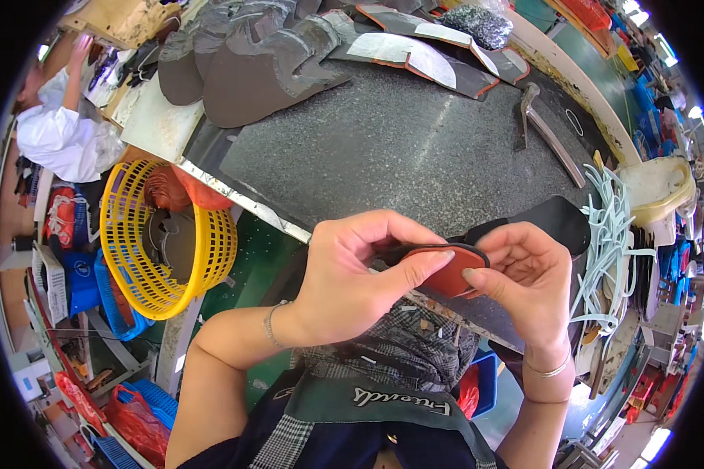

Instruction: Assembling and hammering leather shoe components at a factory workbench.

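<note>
Over the near edge of the workbench, I hold a curved shoe piece (450, 273), reddish brown on one face with a black rim. My left hand (368, 273) pinches its left side, the thumb lying on the reddish face. My right hand (524, 277) is closed on its right side, with thumb and fingers at the rim. Part of the piece is hidden behind my fingers. Just beyond my right hand, a black shoe piece (559, 223) lies on the dark bench top (344, 148); I cannot tell whether it joins the held one.
Dark brown cut pieces (262, 86) and grey-white, red-edged pieces (407, 56) lie along the far side. A hammer (554, 137) rests at right, near pale blue strips (605, 242). A yellow basket (211, 262) stands left of the bench. Another person (62, 133) is at far left.
</note>
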`<state>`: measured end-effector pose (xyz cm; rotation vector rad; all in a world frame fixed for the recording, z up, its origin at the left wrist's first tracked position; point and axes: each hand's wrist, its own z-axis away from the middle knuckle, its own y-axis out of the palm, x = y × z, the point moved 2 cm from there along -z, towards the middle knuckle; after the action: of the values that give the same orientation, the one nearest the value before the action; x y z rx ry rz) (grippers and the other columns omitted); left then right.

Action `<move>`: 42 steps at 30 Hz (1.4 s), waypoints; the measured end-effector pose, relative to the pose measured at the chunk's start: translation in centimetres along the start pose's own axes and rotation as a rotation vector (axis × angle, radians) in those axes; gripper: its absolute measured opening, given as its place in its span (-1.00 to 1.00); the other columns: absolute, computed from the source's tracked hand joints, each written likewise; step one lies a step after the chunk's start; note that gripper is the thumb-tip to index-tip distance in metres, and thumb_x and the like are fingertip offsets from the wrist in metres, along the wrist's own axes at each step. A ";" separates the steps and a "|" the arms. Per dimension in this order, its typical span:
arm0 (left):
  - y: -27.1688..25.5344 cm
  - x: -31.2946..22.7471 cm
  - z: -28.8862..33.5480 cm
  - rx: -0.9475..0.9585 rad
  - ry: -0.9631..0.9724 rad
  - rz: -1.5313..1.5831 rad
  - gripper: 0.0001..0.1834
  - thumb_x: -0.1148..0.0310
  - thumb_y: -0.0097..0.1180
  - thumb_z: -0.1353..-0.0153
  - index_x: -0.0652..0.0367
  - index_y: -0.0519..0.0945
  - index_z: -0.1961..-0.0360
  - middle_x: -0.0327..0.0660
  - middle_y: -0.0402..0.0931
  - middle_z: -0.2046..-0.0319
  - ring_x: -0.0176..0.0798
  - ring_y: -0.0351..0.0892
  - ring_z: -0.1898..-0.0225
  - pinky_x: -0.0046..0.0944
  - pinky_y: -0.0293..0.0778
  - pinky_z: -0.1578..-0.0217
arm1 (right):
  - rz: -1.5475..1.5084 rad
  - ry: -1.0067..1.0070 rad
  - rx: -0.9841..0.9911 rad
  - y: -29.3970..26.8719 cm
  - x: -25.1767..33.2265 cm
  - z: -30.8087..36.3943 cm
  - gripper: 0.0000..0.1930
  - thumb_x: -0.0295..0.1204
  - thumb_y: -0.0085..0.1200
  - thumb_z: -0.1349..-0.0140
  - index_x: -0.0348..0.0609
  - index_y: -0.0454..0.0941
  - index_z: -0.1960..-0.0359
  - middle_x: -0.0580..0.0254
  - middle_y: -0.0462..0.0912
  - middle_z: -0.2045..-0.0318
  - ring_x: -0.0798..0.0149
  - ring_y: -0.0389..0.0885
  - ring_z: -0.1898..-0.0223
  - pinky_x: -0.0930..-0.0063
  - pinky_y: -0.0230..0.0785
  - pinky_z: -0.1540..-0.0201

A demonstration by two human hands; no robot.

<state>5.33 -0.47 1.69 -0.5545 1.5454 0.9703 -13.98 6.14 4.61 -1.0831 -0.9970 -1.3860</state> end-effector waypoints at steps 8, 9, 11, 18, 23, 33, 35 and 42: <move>-3.2 0.3 -1.9 -0.203 -0.097 0.503 -0.88 0.49 0.20 -0.31 0.28 0.54 0.19 -0.17 0.67 0.24 -0.38 0.64 0.20 -0.34 0.56 0.14 | 1.095 -0.641 0.163 -0.9 2.9 -0.7 -0.53 -0.37 0.43 -0.05 -0.38 0.52 0.09 0.07 0.70 0.34 0.19 0.71 0.31 0.34 0.55 0.18; -4.2 0.1 -2.1 -0.213 -0.095 0.477 -0.87 0.46 0.19 -0.32 0.27 0.53 0.18 -0.18 0.67 0.24 -0.38 0.64 0.22 -0.34 0.56 0.15 | 1.106 -0.648 0.175 -1.8 2.6 -0.7 -0.45 -0.29 0.44 0.01 -0.35 0.51 0.05 0.06 0.67 0.37 0.10 0.67 0.30 0.29 0.51 0.15; -6.5 0.1 -2.4 -0.234 -0.076 0.400 -0.85 0.45 0.18 -0.33 0.25 0.52 0.15 -0.18 0.67 0.24 -0.38 0.64 0.24 -0.35 0.55 0.17 | 1.119 -0.649 0.184 -1.8 2.5 -1.1 -0.37 -0.21 0.46 0.06 -0.33 0.50 0.01 0.05 0.65 0.40 0.01 0.64 0.29 0.25 0.47 0.12; -7.7 -1.3 -4.0 -0.392 0.629 -1.435 -0.50 0.53 0.19 -0.23 0.22 0.45 -0.22 0.04 0.41 -0.22 0.05 0.33 -0.32 -0.04 0.19 -0.33 | 1.159 -0.726 -0.032 0.0 -4.2 -5.9 -0.17 -0.29 0.40 0.04 -0.41 0.30 -0.26 -0.26 0.37 -0.23 -0.22 0.36 -0.26 0.04 0.22 -0.33; -3.7 3.4 -3.3 0.154 0.450 -1.425 -0.02 -0.10 0.23 -0.13 0.29 0.16 -0.42 0.10 0.15 -0.40 0.20 0.05 -0.45 0.22 -0.02 -0.40 | 1.156 -0.606 0.093 2.4 -6.9 -5.4 0.14 0.04 0.36 0.03 -0.58 0.03 -0.36 -0.40 0.06 -0.40 -0.32 -0.03 -0.47 -0.09 -0.17 -0.49; -10.6 1.9 -3.8 0.248 0.159 -1.717 0.05 -0.14 0.22 -0.12 0.24 0.07 -0.47 0.05 0.03 -0.47 0.20 -0.07 -0.49 0.17 -0.19 -0.45 | 1.409 -0.336 0.042 -6.3 -6.3 -4.8 0.22 0.17 0.31 0.07 -0.48 -0.03 -0.42 -0.26 0.04 -0.44 -0.12 -0.02 -0.50 0.00 -0.22 -0.51; -9.8 1.5 -3.7 0.260 0.131 -1.700 0.11 -0.10 0.32 -0.04 0.24 0.06 -0.47 0.05 -0.01 -0.48 0.22 -0.10 -0.50 0.20 -0.25 -0.45 | 1.405 -0.358 0.041 -6.4 -6.5 -5.1 0.23 0.17 0.32 0.09 -0.48 -0.03 -0.42 -0.26 0.04 -0.45 -0.13 -0.02 -0.50 -0.02 -0.22 -0.51; -7.9 0.7 -2.3 0.406 0.624 -1.473 -0.15 -0.01 0.48 0.11 0.10 0.52 -0.24 -0.28 0.44 0.23 -0.11 0.44 0.16 0.00 0.20 -0.03 | 1.000 -0.437 -0.042 -7.9 -5.8 -5.8 -0.29 -0.34 0.23 -0.23 -0.35 0.22 -0.36 -0.23 0.33 -0.32 -0.13 0.25 -0.39 0.03 -0.01 -0.45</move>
<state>10.16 -6.50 -1.17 -1.4479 1.2650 -0.6779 -22.24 2.58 -2.47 -1.6409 -0.5488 -0.3609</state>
